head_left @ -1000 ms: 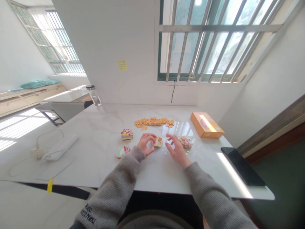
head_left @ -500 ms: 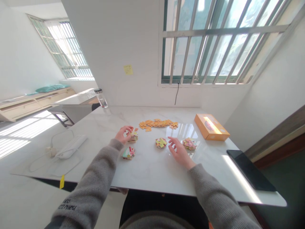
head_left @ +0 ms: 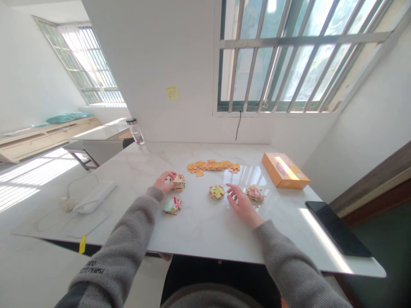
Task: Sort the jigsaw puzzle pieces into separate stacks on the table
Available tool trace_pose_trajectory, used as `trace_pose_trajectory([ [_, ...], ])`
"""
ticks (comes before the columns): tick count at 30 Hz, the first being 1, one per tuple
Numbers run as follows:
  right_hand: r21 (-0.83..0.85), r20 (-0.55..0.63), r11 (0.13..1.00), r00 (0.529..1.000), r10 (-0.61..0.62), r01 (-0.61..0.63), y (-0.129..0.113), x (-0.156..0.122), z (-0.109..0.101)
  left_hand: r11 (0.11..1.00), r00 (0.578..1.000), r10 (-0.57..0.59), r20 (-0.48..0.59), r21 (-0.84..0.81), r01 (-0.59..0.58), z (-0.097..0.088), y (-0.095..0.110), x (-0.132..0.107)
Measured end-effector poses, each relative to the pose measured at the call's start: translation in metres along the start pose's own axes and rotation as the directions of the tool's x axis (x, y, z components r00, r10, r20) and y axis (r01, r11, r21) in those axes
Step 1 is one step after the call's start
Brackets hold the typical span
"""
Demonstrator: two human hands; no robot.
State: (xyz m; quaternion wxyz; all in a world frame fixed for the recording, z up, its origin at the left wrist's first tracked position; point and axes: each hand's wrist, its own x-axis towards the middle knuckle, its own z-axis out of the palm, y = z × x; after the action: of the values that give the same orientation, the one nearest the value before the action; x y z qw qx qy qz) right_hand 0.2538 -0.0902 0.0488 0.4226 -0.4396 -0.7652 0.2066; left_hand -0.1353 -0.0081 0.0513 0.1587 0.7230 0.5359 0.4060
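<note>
My left hand (head_left: 164,182) curls its fingers round a small stack of colourful puzzle pieces (head_left: 178,182) on the white marble table (head_left: 199,222). Just in front of that stack lies a second pile of pieces (head_left: 172,205). My right hand (head_left: 239,201) rests on the table with fingers spread, holding nothing, between a middle pile of pieces (head_left: 217,191) and a right pile of pieces (head_left: 255,193). Farther back is a row of several orange face-down pieces (head_left: 212,165).
An orange puzzle box (head_left: 284,171) lies at the back right. A dark phone (head_left: 338,234) lies near the right edge. A white power strip with its cable (head_left: 93,197) is on the left, and a glass jar (head_left: 136,131) at the back left corner.
My left hand left the middle pile, reached left to the stack and has closed on it. My right hand has stayed beside the middle pile. The view shifted slightly.
</note>
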Motion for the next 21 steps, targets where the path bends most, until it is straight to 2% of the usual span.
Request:
trace_pose_trajectory([
  [4,-0.002,0.002,1.000,1.000,-0.002,0.002,0.000,0.000,0.000,1.000,1.000,0.020,-0.019,0.023,-0.019,-0.001,0.003,-0.002],
  [6,-0.002,0.005,1.000,1.000,-0.003,0.003,0.001,0.000,0.000,0.995,0.995,0.069,-0.067,0.076,-0.064,-0.002,0.017,-0.003],
  [9,-0.004,0.010,1.000,1.000,0.001,-0.001,0.001,0.000,0.001,0.985,0.984,0.142,-0.111,0.114,-0.129,0.007,0.052,-0.005],
  [12,0.005,0.011,1.000,1.000,0.005,-0.005,0.002,0.000,0.001,0.975,0.980,0.192,-0.045,0.118,-0.186,0.032,0.090,-0.011],
  [15,0.006,0.019,1.000,1.000,0.013,-0.013,0.001,0.000,0.000,0.951,0.967,0.249,0.059,0.175,-0.256,0.069,0.118,-0.022],
  [18,-0.003,0.031,1.000,0.999,0.016,-0.016,0.000,-0.001,0.000,0.940,0.972,0.217,0.095,0.250,-0.234,0.102,0.133,-0.031],
  [21,-0.004,0.037,1.000,0.999,0.017,-0.017,-0.001,-0.001,0.000,0.939,0.977,0.184,0.107,0.276,-0.207,0.123,0.139,-0.035],
])
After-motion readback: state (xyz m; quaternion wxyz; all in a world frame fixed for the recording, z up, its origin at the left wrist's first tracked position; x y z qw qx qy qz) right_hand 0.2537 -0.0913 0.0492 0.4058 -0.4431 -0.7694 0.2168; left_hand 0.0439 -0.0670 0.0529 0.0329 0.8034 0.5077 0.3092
